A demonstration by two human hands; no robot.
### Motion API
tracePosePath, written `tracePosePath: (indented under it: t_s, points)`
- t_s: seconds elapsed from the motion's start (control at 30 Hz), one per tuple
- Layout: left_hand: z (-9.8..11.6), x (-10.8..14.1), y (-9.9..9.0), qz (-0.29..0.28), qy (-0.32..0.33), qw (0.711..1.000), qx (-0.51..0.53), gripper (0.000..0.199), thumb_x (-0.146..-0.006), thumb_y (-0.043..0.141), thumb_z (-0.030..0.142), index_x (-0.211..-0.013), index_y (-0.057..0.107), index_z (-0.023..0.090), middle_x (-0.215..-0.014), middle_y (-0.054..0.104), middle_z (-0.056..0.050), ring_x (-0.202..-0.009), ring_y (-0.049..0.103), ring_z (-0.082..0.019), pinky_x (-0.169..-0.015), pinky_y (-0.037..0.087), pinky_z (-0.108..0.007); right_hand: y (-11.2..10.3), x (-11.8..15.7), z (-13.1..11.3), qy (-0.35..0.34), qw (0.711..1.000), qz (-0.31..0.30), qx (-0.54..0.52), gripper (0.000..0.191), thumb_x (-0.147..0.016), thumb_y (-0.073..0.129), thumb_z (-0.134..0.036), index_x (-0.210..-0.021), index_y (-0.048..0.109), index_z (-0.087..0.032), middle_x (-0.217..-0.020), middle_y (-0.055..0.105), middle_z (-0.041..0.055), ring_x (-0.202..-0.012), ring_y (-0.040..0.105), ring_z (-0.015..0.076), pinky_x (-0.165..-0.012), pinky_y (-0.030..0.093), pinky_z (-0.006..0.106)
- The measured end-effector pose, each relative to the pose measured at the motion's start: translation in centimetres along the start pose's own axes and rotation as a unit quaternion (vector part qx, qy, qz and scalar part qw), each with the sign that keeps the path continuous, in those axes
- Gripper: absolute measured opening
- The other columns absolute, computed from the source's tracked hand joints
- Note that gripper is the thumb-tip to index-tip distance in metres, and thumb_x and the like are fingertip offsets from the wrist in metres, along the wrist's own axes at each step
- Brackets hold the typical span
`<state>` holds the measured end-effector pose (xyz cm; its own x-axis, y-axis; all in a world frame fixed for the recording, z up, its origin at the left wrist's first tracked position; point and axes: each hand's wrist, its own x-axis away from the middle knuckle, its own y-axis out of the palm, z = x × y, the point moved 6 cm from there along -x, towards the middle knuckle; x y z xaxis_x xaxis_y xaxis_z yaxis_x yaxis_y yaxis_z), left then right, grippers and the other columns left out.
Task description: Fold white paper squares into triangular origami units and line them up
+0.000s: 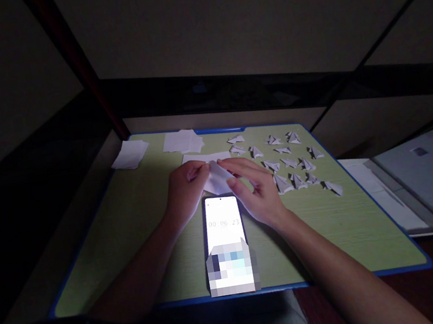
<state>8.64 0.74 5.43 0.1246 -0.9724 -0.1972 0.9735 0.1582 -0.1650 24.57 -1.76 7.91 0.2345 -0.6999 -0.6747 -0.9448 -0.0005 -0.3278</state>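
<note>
A: Far left of the green table (118, 243)?
B: Loose white sheets (131, 154); right of them, a second paper pile (182, 141) by the back edge.
A: Left hand (185, 189)?
B: Thumb and forefinger pinched on the left side of a folded paper (219, 179), which is held between both hands, just beyond the phone (223, 210) (screen lit, reading 00:06.23).
A: Orientation?
B: Narrow end points away from the person; wider end faces the phone. Long axis runs roughly front to back, near end leaning slightly right.
A: Right hand (257, 188)?
B: Fingertips on the paper's far right side, thumb at its near right corner; narrow spread, paper between. Exact thumb contact: cannot tell.
A: Further right?
B: Small folded paper pieces (281, 183) scattered, mostly apart, pointing various ways.
</note>
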Motion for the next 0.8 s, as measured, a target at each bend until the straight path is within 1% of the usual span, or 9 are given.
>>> tracePosePath:
  t_s: [0.07,0.17,0.3,0.37,0.43,0.53,0.67,0.73,0.8]
  points:
    - [-0.1,0.0,0.0,0.003,-0.003,1.0,0.007,0.022,-0.074,0.063,0.035,-0.074,0.068,0.014,-0.064,0.062,-0.001,-0.054,0.056,-0.012,-0.041,0.046,-0.017,0.0,-0.1,0.3,0.026,0.999,0.002,-0.046,0.026,-0.093,0.059,-0.033,-0.111,0.076,-0.026,-0.116,0.075,0.008,-0.11,0.068,0.0217,-0.094,0.055,0.043]
    - [-0.1,0.0,0.0,0.006,-0.003,1.0,0.005,0.021,-0.073,0.063,0.035,-0.073,0.067,0.014,-0.064,0.062,-0.001,-0.054,0.055,-0.012,-0.04,0.046,-0.017,0.0,-0.2,1.1,0.081,0.992,0.014,-0.1,0.024,-0.095,0.058,-0.035,-0.102,0.079,-0.028,-0.112,0.076,0.006,-0.107,0.068,0.0203,-0.094,0.054,0.042]
    - [-0.1,0.1,0.1,0.001,-0.004,1.0,0.009,0.02,-0.073,0.063,0.034,-0.071,0.067,0.014,-0.064,0.062,-0.001,-0.054,0.056,-0.011,-0.039,0.047,-0.016,0.1,-0.2,1.8,0.123,0.984,0.026,-0.126,0.015,-0.09,0.067,-0.031,-0.097,0.08,-0.03,-0.107,0.077,0.0032,-0.105,0.069,0.0194,-0.094,0.054,0.04]
    - [-0.2,0.1,0.2,-0.007,-0.009,1.0,0.018,0.021,-0.074,0.064,0.035,-0.074,0.068,0.014,-0.066,0.064,-0.002,-0.055,0.057,-0.011,-0.04,0.047,-0.016,0.2,-0.1,2.4,0.162,0.975,0.029,-0.149,0.016,-0.085,0.072,-0.031,-0.099,0.079,-0.029,-0.107,0.077,0.0032,-0.099,0.07,0.0192,-0.088,0.057,0.039]
    - [-0.3,0.1,0.3,-0.015,-0.011,1.0,0.021,0.023,-0.075,0.064,0.035,-0.076,0.07,0.014,-0.067,0.065,-0.002,-0.055,0.058,-0.011,-0.041,0.048,-0.016,0.4,0.1,3.1,0.205,0.961,0.028,-0.181,0.024,-0.079,0.077,-0.032,-0.104,0.077,-0.028,-0.106,0.077,0.0034,-0.093,0.071,0.0188,-0.083,0.059,0.038]
    - [-0.3,-0.1,0.4,-0.028,-0.006,1.0,0.013,0.025,-0.077,0.062,0.035,-0.081,0.073,0.012,-0.069,0.067,-0.003,-0.055,0.059,-0.01,-0.042,0.048,-0.016,0.5,0.2,3.7,0.238,0.948,0.027,-0.21,0.032,-0.073,0.081,-0.032,-0.104,0.074,-0.026,-0.1,0.077,0.0028,-0.087,0.071,0.0173,-0.08,0.059,0.036]
    - [-0.3,-0.2,0.7,-0.068,0.02,0.997,0.017,0.026,-0.078,0.064,0.033,-0.09,0.073,0.012,-0.078,0.073,-0.005,-0.064,0.067,-0.013,-0.048,0.053,-0.017,0.6,0.1,4.4,0.277,0.932,0.016,-0.234,0.035,-0.07,0.082,-0.034,-0.101,0.072,-0.023,-0.081,0.074,0.0,-0.072,0.067,0.0144,-0.065,0.054,0.03]
    - [-0.4,-0.2,1.0,-0.093,0.023,0.995,0.031,0.028,-0.078,0.066,0.031,-0.097,0.072,0.012,-0.084,0.076,-0.007,-0.07,0.071,-0.014,-0.053,0.056,-0.019,0.6,0.2,4.7,0.301,0.92,0.017,-0.251,0.034,-0.068,0.082,-0.036,-0.098,0.071,-0.023,-0.078,0.072,-0.0009,-0.067,0.064,0.0133,-0.06,0.051,0.028]
    - [-0.6,-0.2,1.2,-0.11,0.011,0.993,0.046,0.03,-0.077,0.069,0.031,-0.1,0.07,0.012,-0.09,0.077,-0.009,-0.073,0.072,-0.015,-0.055,0.058,-0.02,0.5,0.3,5.0,0.32,0.909,0.034,-0.266,0.032,-0.068,0.082,-0.035,-0.095,0.071,-0.023,-0.078,0.071,-0.0011,-0.064,0.061,0.0123,-0.058,0.049,0.027]
